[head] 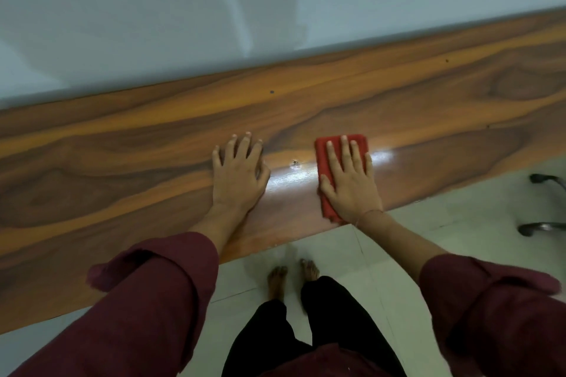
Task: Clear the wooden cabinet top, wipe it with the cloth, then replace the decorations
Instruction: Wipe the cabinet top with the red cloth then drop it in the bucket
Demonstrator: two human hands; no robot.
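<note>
The wooden cabinet top (pixel 122 156) runs across the view from lower left to upper right, glossy, with dark grain. A folded red cloth (pixel 358 142) lies flat on it near the front edge. My right hand (pixel 349 180) presses down on the cloth with straight, spread fingers. My left hand (pixel 237 173) rests flat on the bare wood a short way left of the cloth, fingers spread. No decorations are in view.
A pale wall (pixel 214 9) backs the cabinet. Light tiled floor (pixel 382 254) lies below the front edge, with my bare feet (pixel 291 278) on it. Metal chair legs (pixel 545 202) show at the right edge. A small chip (pixel 295 163) marks the wood between my hands.
</note>
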